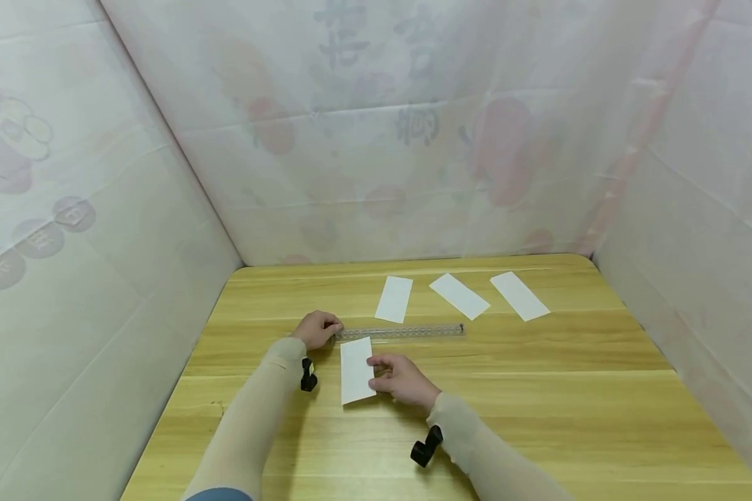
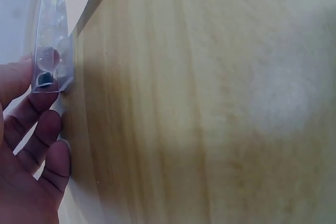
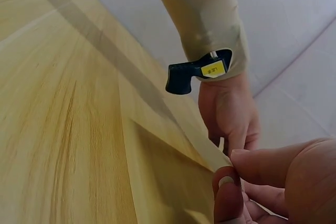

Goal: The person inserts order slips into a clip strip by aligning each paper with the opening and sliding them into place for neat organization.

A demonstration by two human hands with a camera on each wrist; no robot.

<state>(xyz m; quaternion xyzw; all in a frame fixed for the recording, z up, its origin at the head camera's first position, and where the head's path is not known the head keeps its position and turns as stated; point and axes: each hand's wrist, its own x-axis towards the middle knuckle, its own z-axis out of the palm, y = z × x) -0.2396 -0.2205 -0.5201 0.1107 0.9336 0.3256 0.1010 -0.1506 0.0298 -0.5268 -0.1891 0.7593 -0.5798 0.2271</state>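
Note:
A clear plastic ruler (image 1: 401,331) lies flat across the wooden table (image 1: 539,390). My left hand (image 1: 316,328) holds its left end, fingers curled round it; the left wrist view shows the ruler's end (image 2: 50,72) against my fingers (image 2: 37,129). Just in front of the ruler lies a white paper strip (image 1: 356,370). My right hand (image 1: 401,379) pinches the strip's right edge between thumb and forefinger; the right wrist view shows the pinch (image 3: 228,179) and the lifted strip (image 3: 173,129).
Further back on the table lie three more white paper strips (image 1: 394,299), (image 1: 459,296), (image 1: 519,296). White sheeted walls (image 1: 376,139) close in the table on the left, back and right. Small black cameras sit on both wrists (image 1: 308,377), (image 1: 426,445).

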